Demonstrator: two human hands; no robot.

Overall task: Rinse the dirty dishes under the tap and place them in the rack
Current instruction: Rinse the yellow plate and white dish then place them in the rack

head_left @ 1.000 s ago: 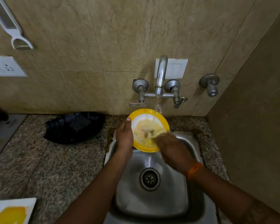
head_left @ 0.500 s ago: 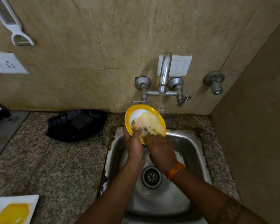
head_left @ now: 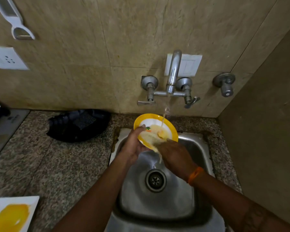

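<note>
I hold the yellow-rimmed plate (head_left: pixel 155 119) tilted over the back of the steel sink (head_left: pixel 159 203), right under the tap (head_left: pixel 173 72). My left hand (head_left: pixel 132 146) is clamped on the plate's left edge, thumb lying on its white face. My right hand (head_left: pixel 174 154) lies on the lower right part of the plate, fingers blurred against the yellowish residue, so I cannot tell whether it grips or only presses flat. The two hands are close together, almost touching below the plate. A thin stream of water (head_left: pixel 165 114) falls from the spout onto the plate and runs off its low edge toward the drain (head_left: pixel 155 180). On the granite worktop (head_left: pixel 49 164), a square white plate (head_left: pixel 13 213) smeared with yellow sits at the near left corner, and a black tray (head_left: pixel 79 124) lies against the wall.
</note>
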